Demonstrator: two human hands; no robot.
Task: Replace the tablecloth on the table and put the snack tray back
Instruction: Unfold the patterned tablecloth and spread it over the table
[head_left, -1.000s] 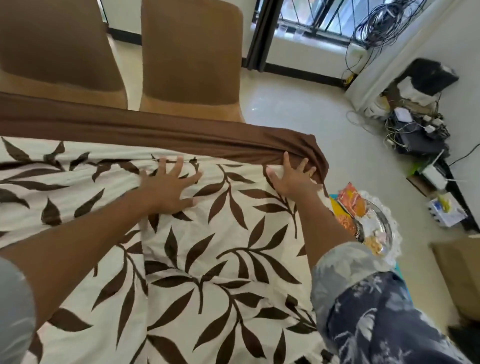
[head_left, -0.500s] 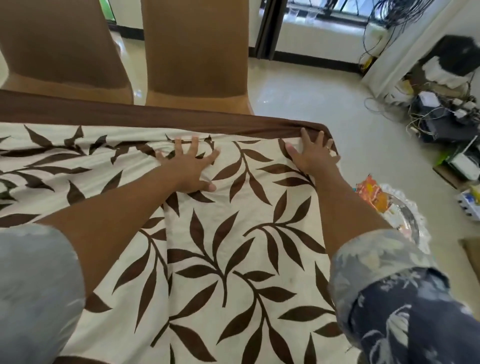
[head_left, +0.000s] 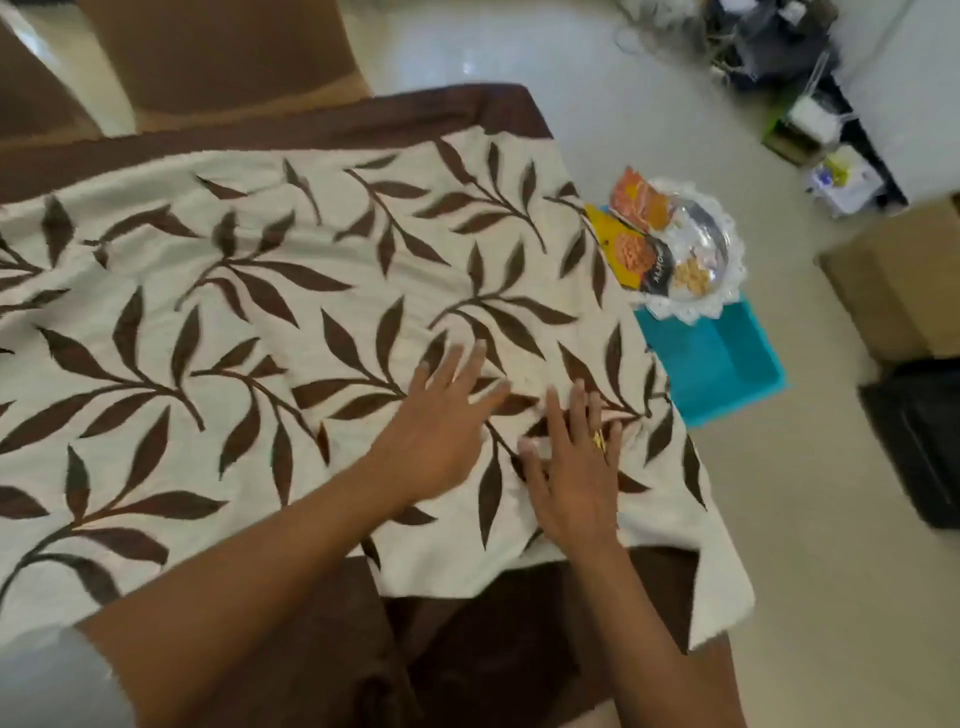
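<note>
A cream tablecloth (head_left: 311, 312) printed with brown leaves lies spread over the table, on top of a plain brown cloth (head_left: 467, 649) that shows along the far and near edges. My left hand (head_left: 441, 431) presses flat on the cream cloth near its right end, fingers spread. My right hand (head_left: 571, 467) lies flat beside it, fingers straight, a ring on one finger. The snack tray (head_left: 701, 249), a silver dish on a white lace doily with orange snack packets, sits on a blue stool (head_left: 722, 364) beyond the table's right end.
Two brown chairs (head_left: 218, 52) stand at the far side of the table. Cardboard boxes (head_left: 904, 280) and a dark box (head_left: 919, 441) sit on the floor at the right. Cables and electronics (head_left: 779, 47) clutter the far right corner.
Both hands have slid back from the far edge of the cloth to its near right part, close together. The view has swung right and down, bringing the tray and blue stool into fuller view.
</note>
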